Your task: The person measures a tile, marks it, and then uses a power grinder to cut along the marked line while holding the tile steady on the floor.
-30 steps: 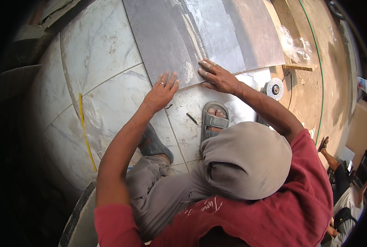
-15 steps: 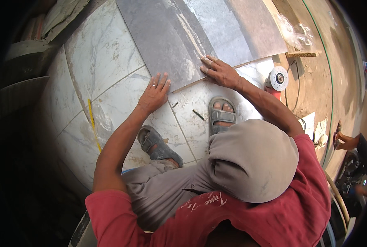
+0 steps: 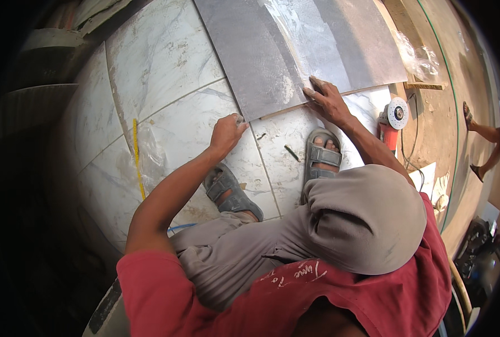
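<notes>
A large grey tile (image 3: 250, 62), smeared with dust, lies over white marble-patterned floor tiles (image 3: 160, 78). My left hand (image 3: 226, 136) is closed at the grey tile's near left corner, fingers curled and partly hidden. Further right, my right hand (image 3: 329, 102) rests on the near edge. Its fingers are apart and lie on the dusty upper face. Right of that hand stands a red angle grinder (image 3: 393, 126) with a pale round disc facing up.
A yellow folding rule (image 3: 137, 160) lies at left beside clear plastic film (image 3: 151, 151). A short green stick (image 3: 291, 153) is between my sandalled feet. Crumpled plastic (image 3: 421, 62) and a wood strip (image 3: 424, 86) sit beyond the grinder. Another person's legs (image 3: 485, 137) show far right.
My left hand has gone from lying flat on the grey tile to curled at its corner. My right hand stays at the near edge. The view has shifted; the other person's legs now show more.
</notes>
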Motion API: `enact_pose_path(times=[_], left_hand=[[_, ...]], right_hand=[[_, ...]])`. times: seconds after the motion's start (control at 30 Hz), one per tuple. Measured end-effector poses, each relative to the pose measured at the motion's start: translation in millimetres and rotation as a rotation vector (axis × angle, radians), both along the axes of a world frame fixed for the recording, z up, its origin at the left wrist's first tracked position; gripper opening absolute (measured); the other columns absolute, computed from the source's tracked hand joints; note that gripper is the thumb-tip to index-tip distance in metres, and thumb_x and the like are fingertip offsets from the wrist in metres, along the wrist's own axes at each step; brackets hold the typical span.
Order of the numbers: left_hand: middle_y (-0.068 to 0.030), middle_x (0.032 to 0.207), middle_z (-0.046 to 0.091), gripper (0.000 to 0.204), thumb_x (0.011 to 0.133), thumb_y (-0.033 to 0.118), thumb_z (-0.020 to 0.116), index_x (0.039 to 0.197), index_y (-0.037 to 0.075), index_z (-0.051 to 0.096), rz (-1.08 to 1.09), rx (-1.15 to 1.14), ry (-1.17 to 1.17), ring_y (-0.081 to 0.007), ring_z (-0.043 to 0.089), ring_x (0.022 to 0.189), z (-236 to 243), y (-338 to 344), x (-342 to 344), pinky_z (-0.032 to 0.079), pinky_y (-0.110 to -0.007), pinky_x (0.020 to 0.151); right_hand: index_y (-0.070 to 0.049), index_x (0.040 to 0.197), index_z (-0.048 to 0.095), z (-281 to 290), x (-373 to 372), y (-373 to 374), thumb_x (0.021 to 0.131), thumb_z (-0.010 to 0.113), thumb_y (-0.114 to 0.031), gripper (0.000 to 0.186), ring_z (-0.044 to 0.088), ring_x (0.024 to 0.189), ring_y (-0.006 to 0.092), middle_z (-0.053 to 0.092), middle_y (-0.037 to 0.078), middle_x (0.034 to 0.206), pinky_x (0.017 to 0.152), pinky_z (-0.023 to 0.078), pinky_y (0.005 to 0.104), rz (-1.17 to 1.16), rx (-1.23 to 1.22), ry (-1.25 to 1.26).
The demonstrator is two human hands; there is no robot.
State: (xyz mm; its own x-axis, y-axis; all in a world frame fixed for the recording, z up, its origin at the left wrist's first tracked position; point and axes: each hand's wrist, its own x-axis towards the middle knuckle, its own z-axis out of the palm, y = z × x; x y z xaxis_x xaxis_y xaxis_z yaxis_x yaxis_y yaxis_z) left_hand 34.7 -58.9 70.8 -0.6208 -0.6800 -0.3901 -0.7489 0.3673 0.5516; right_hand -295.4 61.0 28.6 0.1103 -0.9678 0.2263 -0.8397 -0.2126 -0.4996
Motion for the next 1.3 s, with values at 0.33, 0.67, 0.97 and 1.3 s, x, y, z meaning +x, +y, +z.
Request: enact_pose_path(times=[0.33, 0.67, 0.97, 1.3], left_hand=[[-0.0111, 0.094, 0.071, 0.037, 0.088, 0.016, 0.066, 0.119, -0.004, 0.065, 0.736, 0.373, 0.215, -0.0162, 0.065, 0.08, -21, 25, -11, 0.051, -0.029, 0.073], [-0.0105, 0.09, 0.07, 0.011, 0.085, 0.005, 0.067, 0.094, -0.002, 0.067, 0.877, 0.668, 0.229, -0.0166, 0.067, 0.076, -22, -38, -25, 0.054, -0.027, 0.066], [-0.0129, 0.085, 0.07, 0.006, 0.082, 0.001, 0.068, 0.085, -0.003, 0.065, 0.797, 0.605, 0.086, -0.02, 0.067, 0.07, -17, -53, -34, 0.057, -0.03, 0.057], [-0.0131, 0.085, 0.071, 0.004, 0.084, -0.001, 0.065, 0.08, -0.002, 0.063, 0.757, 0.548, 0.089, -0.0192, 0.067, 0.069, -17, -51, -34, 0.056, -0.03, 0.053]], right_hand=[[-0.01, 0.127, 0.058, 2, 10, 3, 0.078, 0.075, -0.003, 0.052, 0.055, 0.113, 0.0385, 0.051, 0.023, 0.134, 0.095, 0.048, 0.0423, -0.085, 0.045, -0.002], [-0.012, 0.126, 0.058, -5, 7, 2, 0.078, 0.074, -0.003, 0.051, 0.054, 0.116, 0.0413, 0.052, 0.025, 0.131, 0.095, 0.049, 0.0432, -0.084, 0.104, -0.06], [-0.01, 0.127, 0.055, -3, 6, 1, 0.077, 0.074, -0.001, 0.055, 0.053, 0.117, 0.0431, 0.05, 0.028, 0.131, 0.097, 0.048, 0.0447, -0.035, 0.095, -0.015], [-0.009, 0.129, 0.053, -2, 4, 1, 0.076, 0.071, 0.001, 0.057, 0.049, 0.122, 0.0432, 0.047, 0.028, 0.134, 0.1, 0.046, 0.0452, -0.021, 0.147, -0.008]])
